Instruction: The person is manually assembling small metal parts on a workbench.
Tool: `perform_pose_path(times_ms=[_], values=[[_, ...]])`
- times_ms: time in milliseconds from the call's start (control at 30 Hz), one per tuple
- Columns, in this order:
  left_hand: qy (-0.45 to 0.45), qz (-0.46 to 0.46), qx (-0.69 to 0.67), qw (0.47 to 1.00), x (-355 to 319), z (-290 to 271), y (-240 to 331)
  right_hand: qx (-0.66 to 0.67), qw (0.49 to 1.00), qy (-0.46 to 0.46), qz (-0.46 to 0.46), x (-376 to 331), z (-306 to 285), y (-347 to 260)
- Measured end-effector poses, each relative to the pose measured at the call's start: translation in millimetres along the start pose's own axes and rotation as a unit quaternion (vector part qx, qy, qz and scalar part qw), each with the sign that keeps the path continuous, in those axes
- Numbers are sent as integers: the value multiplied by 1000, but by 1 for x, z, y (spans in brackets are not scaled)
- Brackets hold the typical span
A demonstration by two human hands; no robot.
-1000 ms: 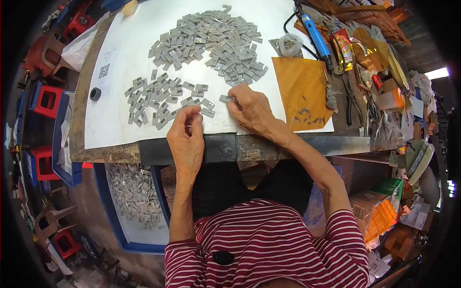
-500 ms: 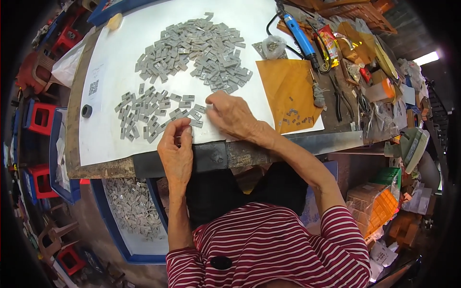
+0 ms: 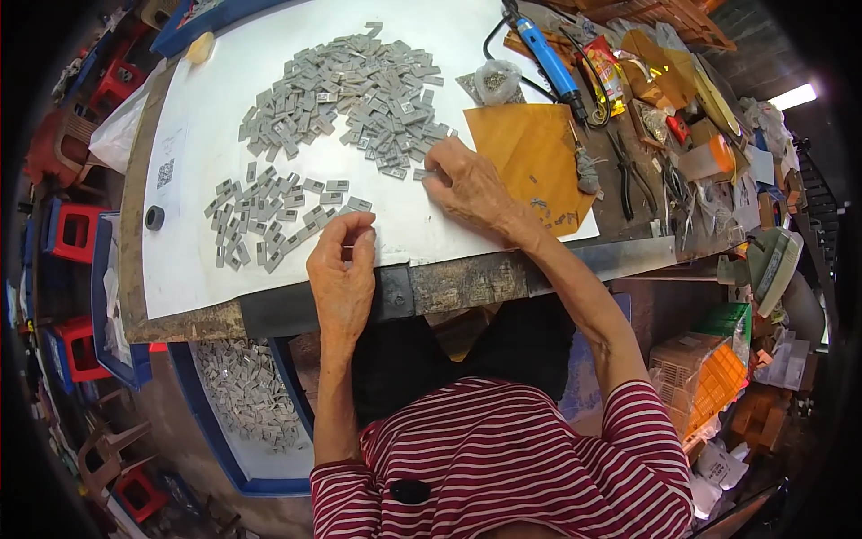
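Small grey rectangular pieces lie on a white sheet over the table, in a large heap and a smaller spread-out group nearer to me. My right hand is at the near right edge of the heap, fingers bent and closed at one small grey piece that sticks out by the fingertips. By the right end of the smaller group is my left hand, its thumb and forefinger curled close together just short of a piece. Whatever lies between them is hidden.
A brown envelope with several small bits lies right of my right hand. Beyond it are a blue electric screwdriver, a bag of small parts and black-handled pliers. Below the table edge stands a blue tray of similar pieces.
My right hand has moved away and to the right, from the smaller group to the heap's edge. My left hand has shifted slightly right. The whole view has shifted a little.
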State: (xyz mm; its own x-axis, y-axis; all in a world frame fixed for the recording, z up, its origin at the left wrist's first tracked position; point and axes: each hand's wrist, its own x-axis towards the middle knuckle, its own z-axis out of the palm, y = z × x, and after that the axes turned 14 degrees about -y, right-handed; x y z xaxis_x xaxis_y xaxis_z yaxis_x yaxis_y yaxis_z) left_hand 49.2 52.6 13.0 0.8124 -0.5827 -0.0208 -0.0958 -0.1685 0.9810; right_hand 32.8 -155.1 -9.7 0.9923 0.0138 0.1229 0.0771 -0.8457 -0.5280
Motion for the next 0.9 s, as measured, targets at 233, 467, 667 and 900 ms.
perform_pose_path(times_ms=[233, 467, 667, 900], values=[[-42, 45, 64, 996, 16, 27, 3, 51, 999, -20, 0, -18, -9, -4], [-69, 56, 62, 994, 23, 51, 1, 436, 891, -33, 121, -42, -19, -26], [-105, 56, -5, 993, 19, 66, 8, 543, 827, 2, 146, -63, -22, -34], [-108, 27, -61, 992, 15, 76, 11, 547, 822, 39, 154, -77, -23, -32]])
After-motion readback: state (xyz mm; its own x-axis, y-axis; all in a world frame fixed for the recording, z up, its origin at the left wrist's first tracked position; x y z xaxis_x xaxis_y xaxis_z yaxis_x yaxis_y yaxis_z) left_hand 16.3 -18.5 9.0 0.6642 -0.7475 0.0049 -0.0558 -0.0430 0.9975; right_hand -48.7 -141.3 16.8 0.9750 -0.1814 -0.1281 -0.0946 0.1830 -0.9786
